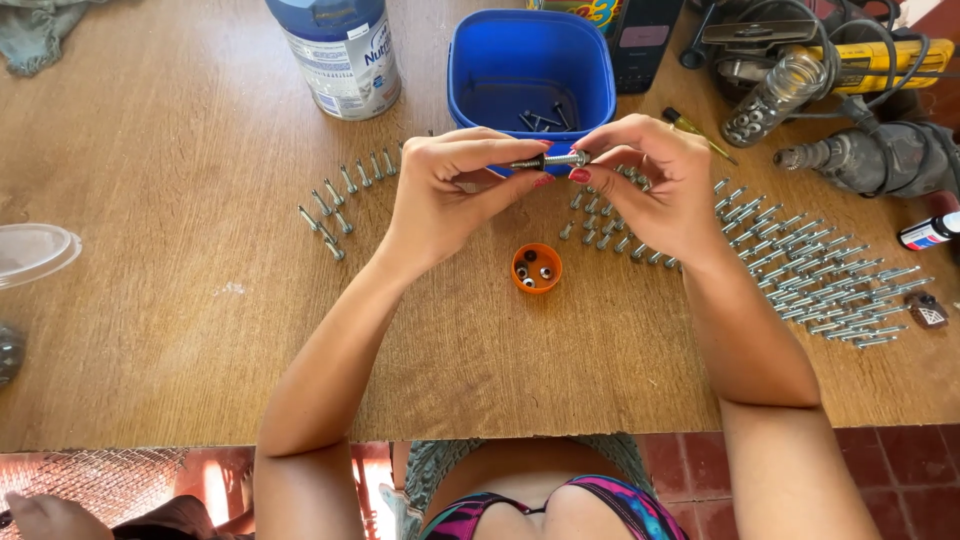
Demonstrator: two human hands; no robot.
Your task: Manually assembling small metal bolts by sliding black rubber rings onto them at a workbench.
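Both my hands are raised over the wooden table [180,330], pinching one small metal bolt [545,160] between them. My left hand [450,190] grips the threaded end with thumb and fingers. My right hand [650,180] holds the head end, where a nut or washer sits on it. Just behind the bolt stands a blue plastic tub [530,60] with a few dark screws in its bottom. Below my hands lies an orange cap [537,268] holding a few small nuts.
Rows of bolts lie left [335,205] and right [820,275] of my hands. A white tin [340,50] stands at the back, a glass jar of nuts [765,100], power drills [870,155] and cables at the right. A clear lid [30,250] sits at the left edge.
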